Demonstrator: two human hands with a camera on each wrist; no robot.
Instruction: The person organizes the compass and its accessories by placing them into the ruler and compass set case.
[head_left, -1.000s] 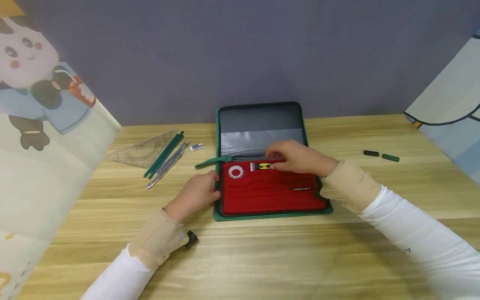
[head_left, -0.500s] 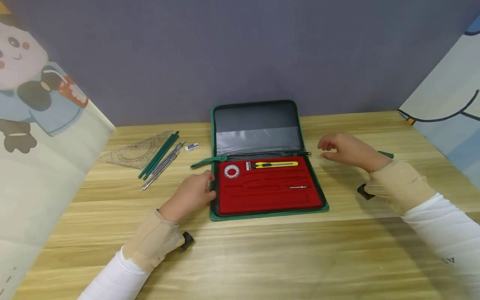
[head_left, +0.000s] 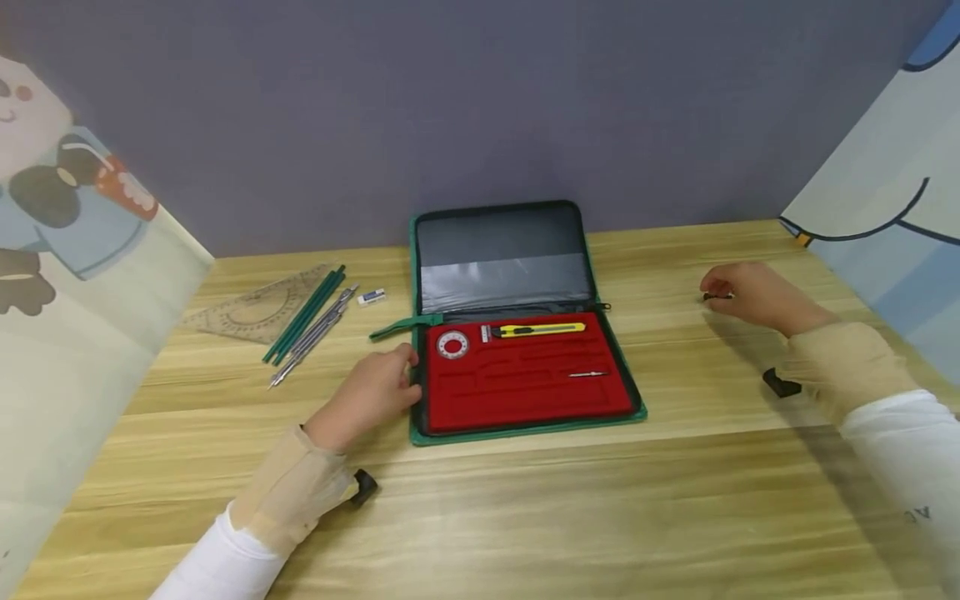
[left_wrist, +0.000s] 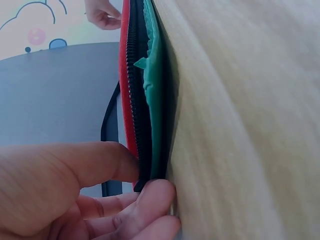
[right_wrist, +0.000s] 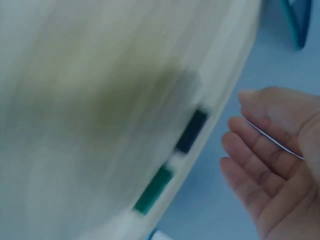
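A green zip case (head_left: 528,431) lies unfolded with a red moulded insert (head_left: 517,407) in its lower half. My left hand (head_left: 366,393) pinches the case's left edge, where the left wrist view shows fingers on both sides of the zip edge (left_wrist: 135,90). Over on the right, my right hand (head_left: 767,293) hangs above the table with relaxed, slightly bent fingers. A short black stick (right_wrist: 192,131) shows below them, and a short green stick (right_wrist: 153,190) lies end to end with it. In the head view the hand covers the green stick.
The insert holds a yellow utility knife (head_left: 543,330), a white ring dial (head_left: 452,344) and a small metal piece (head_left: 588,374). To the left lie a clear set square (head_left: 240,315), green pencils (head_left: 303,312), metal compasses (head_left: 315,335) and an eraser (head_left: 371,297). A grey partition (head_left: 480,100) stands behind.
My right hand has left the yellow knife in the insert and moved right to the black stick, uncovering the knife. The left hand has kept its hold on the case edge.
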